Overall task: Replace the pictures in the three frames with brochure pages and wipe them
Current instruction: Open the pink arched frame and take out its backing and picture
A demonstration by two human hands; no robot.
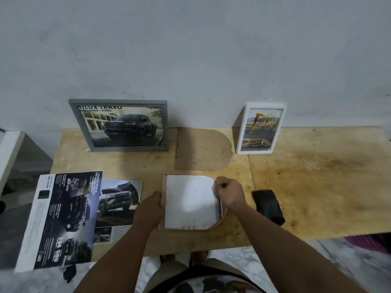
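Now left hand (150, 206) gripping the arched frame's (223, 216) edge, right hand (229, 192) pinching its white page (190, 201).

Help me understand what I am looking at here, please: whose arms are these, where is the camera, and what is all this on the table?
There is no machine: a person wears a wide-angle camera on the head, looking down at their own bare hands. This single picture comes from there.

On the wooden table lies an arch-shaped pink frame, face down, with a white sheet in it. The left hand holds its left edge; the right hand pinches the sheet at the rounded end.

Behind it lies the brown backing board. A grey frame and a white frame lean against the wall, both showing car pictures. Brochure pages lie to the left, a dark cloth to the right.
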